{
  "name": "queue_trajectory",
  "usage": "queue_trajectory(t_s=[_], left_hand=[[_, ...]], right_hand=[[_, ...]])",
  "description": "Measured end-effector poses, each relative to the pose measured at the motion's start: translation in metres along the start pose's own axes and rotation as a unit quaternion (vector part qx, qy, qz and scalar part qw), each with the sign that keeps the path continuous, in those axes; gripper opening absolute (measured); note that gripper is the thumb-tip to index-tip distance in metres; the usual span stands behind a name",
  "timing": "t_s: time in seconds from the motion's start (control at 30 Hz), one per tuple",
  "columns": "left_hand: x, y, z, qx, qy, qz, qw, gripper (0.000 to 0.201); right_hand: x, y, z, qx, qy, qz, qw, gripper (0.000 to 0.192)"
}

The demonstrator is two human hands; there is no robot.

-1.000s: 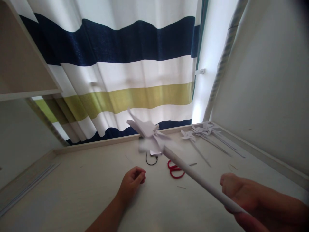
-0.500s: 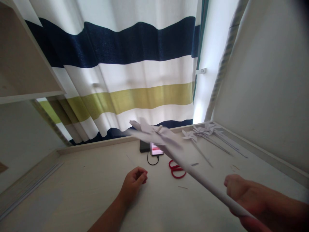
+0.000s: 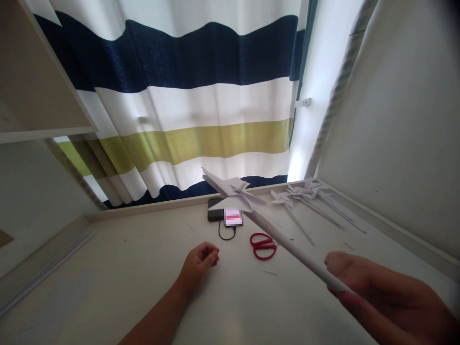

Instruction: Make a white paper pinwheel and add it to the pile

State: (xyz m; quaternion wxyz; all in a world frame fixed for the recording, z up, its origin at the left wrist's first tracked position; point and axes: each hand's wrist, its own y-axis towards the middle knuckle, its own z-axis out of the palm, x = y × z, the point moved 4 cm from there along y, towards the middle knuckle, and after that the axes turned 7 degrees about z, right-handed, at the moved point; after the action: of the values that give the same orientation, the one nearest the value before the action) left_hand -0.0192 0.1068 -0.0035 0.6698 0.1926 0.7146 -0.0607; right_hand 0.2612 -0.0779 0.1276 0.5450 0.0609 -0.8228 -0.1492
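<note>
A white paper pinwheel on a rolled-paper stick slants up and away across the middle of the view. My right hand grips the lower part of its stick between thumb and fingers. My left hand rests on the white table with its fingers curled in; whether anything is inside them is hidden. Between the hands, beyond the stick, lie red-handled scissors, their blades partly covered by the stick. A thin sliver lies on the table nearer to me.
Several finished paper pinwheels lie at the back right. A black box-shaped device and a phone with a cable sit at the back middle. Long paper strips lie on the left. A striped curtain hangs behind the table.
The pinwheel head was blurred by motion and is now sharper, with its blades in a different position. My right hand has shifted slightly left; my left hand stays nearly in place.
</note>
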Motion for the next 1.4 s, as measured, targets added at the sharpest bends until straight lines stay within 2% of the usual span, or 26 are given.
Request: queue_trajectory(t_s=[0.07, 0.2, 0.37, 0.47, 0.57, 0.67, 0.8, 0.9, 1.07, 1.3, 1.4], left_hand=[[-0.001, 0.0, 0.0, -0.002, 0.002, -0.001, 1.0, 0.021], [-0.001, 0.0, 0.001, -0.001, 0.001, 0.003, 1.0, 0.021], [-0.002, 0.0, 0.002, 0.002, -0.001, 0.004, 1.0, 0.02], [-0.003, 0.0, 0.002, 0.002, -0.008, 0.007, 1.0, 0.019], [-0.002, 0.0, 0.003, 0.006, -0.016, 0.007, 1.0, 0.02], [-0.001, -0.001, 0.003, 0.01, -0.015, 0.005, 1.0, 0.021], [-0.002, -0.002, 0.003, 0.013, -0.003, 0.011, 1.0, 0.021], [-0.005, -0.002, 0.004, 0.019, 0.018, 0.011, 1.0, 0.02], [-0.009, 0.0, 0.001, 0.025, 0.075, 0.025, 0.997, 0.022], [-0.01, 0.0, -0.001, 0.063, 0.136, 0.042, 0.988, 0.041], [-0.008, 0.0, 0.0, 0.089, 0.153, 0.038, 0.983, 0.044]], right_hand=[[-0.002, 0.003, -0.001, -0.002, -0.012, 0.013, 1.0, 0.012], [-0.013, 0.01, 0.0, 0.037, -0.006, 0.037, 0.999, 0.017], [-0.032, 0.016, 0.001, 0.042, 0.006, 0.073, 0.996, 0.026], [-0.042, 0.018, 0.003, 0.045, -0.049, 0.092, 0.994, 0.024], [-0.056, 0.021, -0.002, 0.0, -0.166, 0.099, 0.981, 0.019], [-0.077, 0.025, -0.012, -0.059, -0.286, 0.081, 0.953, 0.023], [-0.11, 0.028, -0.021, -0.061, -0.376, 0.045, 0.924, 0.026], [-0.127, 0.025, -0.028, -0.075, -0.39, 0.047, 0.916, 0.028], [-0.14, 0.019, -0.041, -0.135, -0.393, 0.082, 0.906, 0.03], [-0.156, 0.019, -0.054, -0.167, -0.394, 0.146, 0.892, 0.033], [-0.16, 0.021, -0.067, -0.195, -0.396, 0.169, 0.881, 0.035]])
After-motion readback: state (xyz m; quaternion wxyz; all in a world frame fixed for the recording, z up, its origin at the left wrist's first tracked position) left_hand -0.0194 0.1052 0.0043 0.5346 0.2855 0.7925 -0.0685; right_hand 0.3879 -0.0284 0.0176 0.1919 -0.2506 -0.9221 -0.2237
